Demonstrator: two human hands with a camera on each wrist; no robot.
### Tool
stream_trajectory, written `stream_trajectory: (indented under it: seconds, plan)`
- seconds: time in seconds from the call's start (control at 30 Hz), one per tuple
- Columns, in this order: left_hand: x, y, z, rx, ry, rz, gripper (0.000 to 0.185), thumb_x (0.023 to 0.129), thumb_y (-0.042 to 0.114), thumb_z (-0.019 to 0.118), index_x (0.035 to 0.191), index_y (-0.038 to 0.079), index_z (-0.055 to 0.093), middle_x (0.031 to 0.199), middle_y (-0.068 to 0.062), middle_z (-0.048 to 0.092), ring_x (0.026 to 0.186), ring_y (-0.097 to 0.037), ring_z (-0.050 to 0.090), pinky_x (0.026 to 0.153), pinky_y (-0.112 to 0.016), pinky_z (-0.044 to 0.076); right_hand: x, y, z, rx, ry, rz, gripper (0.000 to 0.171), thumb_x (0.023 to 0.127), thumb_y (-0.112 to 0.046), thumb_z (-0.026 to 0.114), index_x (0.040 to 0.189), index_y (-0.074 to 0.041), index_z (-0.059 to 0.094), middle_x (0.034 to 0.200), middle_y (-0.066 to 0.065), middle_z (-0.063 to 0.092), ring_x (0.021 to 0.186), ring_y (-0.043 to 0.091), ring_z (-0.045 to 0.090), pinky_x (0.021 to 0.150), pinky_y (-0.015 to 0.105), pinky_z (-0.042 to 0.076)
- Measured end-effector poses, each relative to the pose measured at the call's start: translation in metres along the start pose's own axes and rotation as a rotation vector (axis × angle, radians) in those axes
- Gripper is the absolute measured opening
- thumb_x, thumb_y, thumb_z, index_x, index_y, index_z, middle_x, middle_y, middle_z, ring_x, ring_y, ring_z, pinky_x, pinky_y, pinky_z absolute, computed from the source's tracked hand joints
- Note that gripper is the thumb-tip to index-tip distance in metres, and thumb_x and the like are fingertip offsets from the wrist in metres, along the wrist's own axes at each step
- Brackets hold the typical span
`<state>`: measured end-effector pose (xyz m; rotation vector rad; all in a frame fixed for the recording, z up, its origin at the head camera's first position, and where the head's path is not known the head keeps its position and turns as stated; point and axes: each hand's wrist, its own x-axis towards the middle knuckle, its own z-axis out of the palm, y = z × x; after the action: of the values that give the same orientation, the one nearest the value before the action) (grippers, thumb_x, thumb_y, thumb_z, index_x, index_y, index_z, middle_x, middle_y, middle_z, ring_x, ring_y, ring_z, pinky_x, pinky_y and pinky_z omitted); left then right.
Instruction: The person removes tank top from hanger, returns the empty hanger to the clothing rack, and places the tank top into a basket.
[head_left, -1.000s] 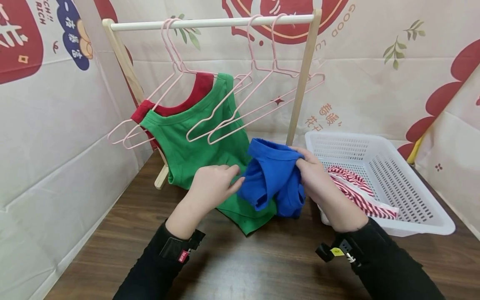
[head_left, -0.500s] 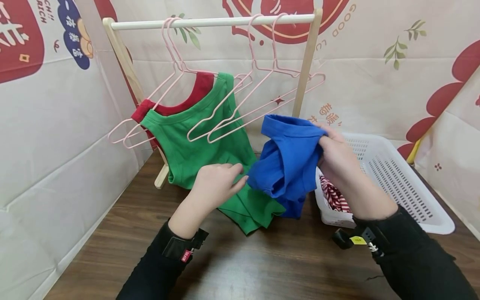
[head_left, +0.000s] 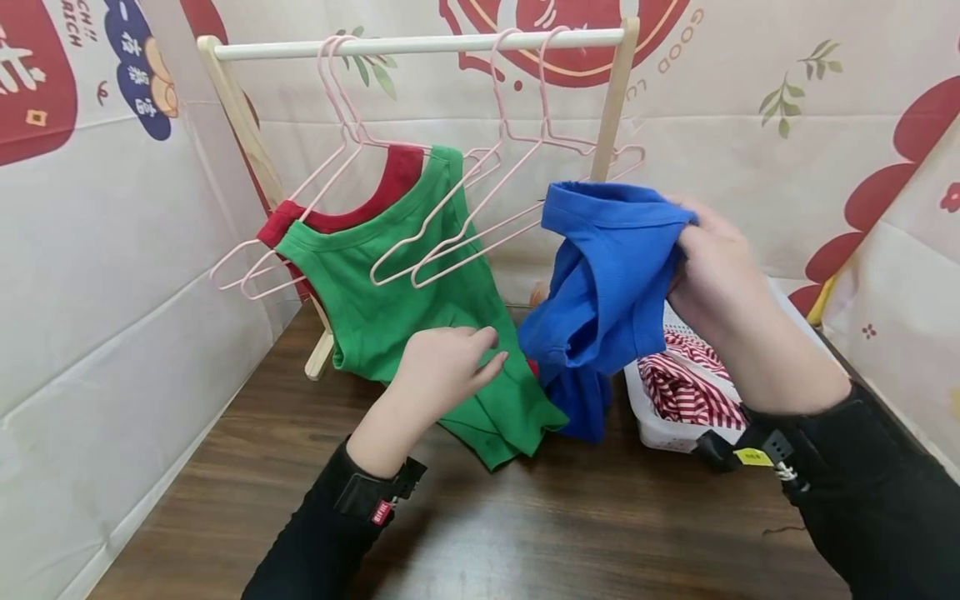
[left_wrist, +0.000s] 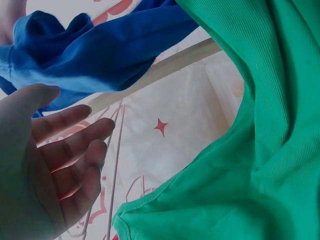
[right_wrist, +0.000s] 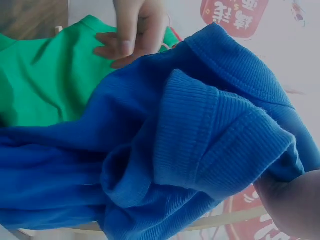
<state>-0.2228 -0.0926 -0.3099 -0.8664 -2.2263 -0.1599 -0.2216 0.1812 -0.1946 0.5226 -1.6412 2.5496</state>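
Observation:
A blue tank top (head_left: 607,250) hangs from my right hand (head_left: 712,258), which pinches it by the neckline edge; its lower part droops down beside the green cloth. In the right wrist view the blue ribbed fabric (right_wrist: 200,135) fills the middle, the thumb at the lower right. My left hand (head_left: 450,367) hovers in front of a green tank top (head_left: 390,267), holding nothing. Its fingers are loosely bent and apart from the blue cloth in the left wrist view (left_wrist: 70,165). The green top is on a pink hanger, with a red tank top (head_left: 405,175) behind it.
A wooden rack with a white rod (head_left: 420,46) carries the pink hangers; two bare ones (head_left: 480,217) hang right of the green top. At the right a white basket (head_left: 660,433) holds red-and-white striped cloth (head_left: 686,383). All stand on a brown table (head_left: 510,533).
My right hand has lifted the blue tank top up and to the right, spreading its neckline. The left hand has shifted slightly right, still holding nothing.

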Motion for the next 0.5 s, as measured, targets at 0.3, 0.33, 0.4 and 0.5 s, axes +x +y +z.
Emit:
stream_trajectory:
  seconds: [0.3,0.33,0.4,0.5]
  plan:
    - [0.005,0.005,0.001,-0.008,-0.005,0.004,0.019,0.092,0.032,0.066,0.086,0.014,0.064,0.056,0.004,0.047,0.049,-0.012,0.053,0.04,-0.024,0.032,0.007,-0.026,0.009,0.086,0.059,-0.012,0.028,0.1,-0.011,0.051,0.125,0.0,0.055,0.123,0.007,0.042,0.111,0.016,0.042,0.085,0.022,0.046]
    - [0.006,0.005,0.001,-0.007,-0.01,0.004,0.019,0.092,0.032,0.066,0.087,0.014,0.065,0.056,0.004,0.048,0.049,-0.012,0.053,0.04,-0.024,0.032,0.009,-0.028,0.01,0.118,0.048,-0.03,0.026,0.1,-0.009,0.05,0.124,0.002,0.056,0.122,0.008,0.043,0.11,0.016,0.043,0.085,0.023,0.047]
    - [0.007,0.005,0.002,-0.004,-0.021,0.002,0.019,0.093,0.033,0.065,0.088,0.015,0.065,0.057,0.005,0.048,0.049,-0.011,0.052,0.04,-0.024,0.032,0.012,-0.032,0.011,0.169,0.035,-0.06,0.023,0.099,-0.006,0.051,0.119,0.005,0.057,0.114,0.01,0.046,0.105,0.018,0.045,0.081,0.024,0.047]
    - [0.008,0.005,0.002,-0.002,-0.025,0.005,0.019,0.093,0.033,0.065,0.088,0.015,0.066,0.057,0.005,0.049,0.048,-0.01,0.051,0.04,-0.023,0.031,0.015,-0.039,0.014,0.233,0.025,-0.097,0.021,0.099,-0.002,0.05,0.115,0.009,0.058,0.112,0.013,0.052,0.103,0.019,0.049,0.081,0.026,0.048]
